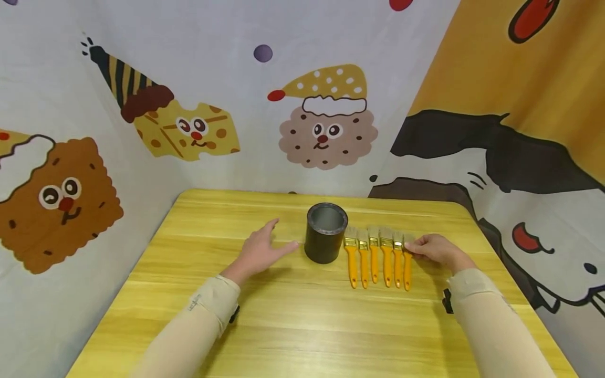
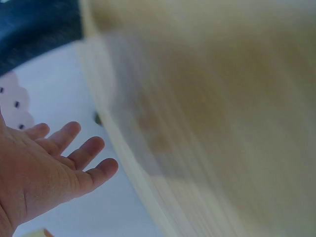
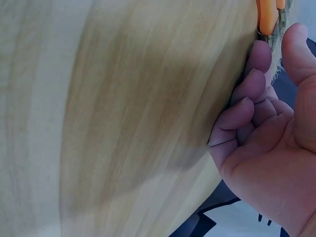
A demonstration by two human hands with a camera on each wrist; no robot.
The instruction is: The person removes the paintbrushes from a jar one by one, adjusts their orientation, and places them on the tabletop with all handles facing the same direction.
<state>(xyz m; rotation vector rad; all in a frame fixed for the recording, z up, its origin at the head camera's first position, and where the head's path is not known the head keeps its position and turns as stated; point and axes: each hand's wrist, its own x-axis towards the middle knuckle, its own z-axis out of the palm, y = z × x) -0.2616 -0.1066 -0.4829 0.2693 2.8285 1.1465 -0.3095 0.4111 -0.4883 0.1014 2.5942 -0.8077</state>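
A row of several paintbrushes (image 1: 387, 262) with orange handles and pale bristles lies on the table, bristles pointing away. At the row's right end my right hand (image 1: 435, 249) holds the last paintbrush (image 1: 408, 273) near its ferrule. In the right wrist view my right hand's fingers (image 3: 242, 113) curl at that brush, whose bristles show between them and the thumb. Left of the row an upright black cylindrical pot (image 1: 323, 241) has its mouth facing up. My left hand (image 1: 260, 252) is just left of the pot, fingers spread and holding nothing.
The wooden table (image 1: 302, 325) has light yellow grain. Behind it and along both sides hangs a cloth (image 1: 227, 63) printed with cartoon cookies and cheese. The pot and brushes stand towards the table's back edge.
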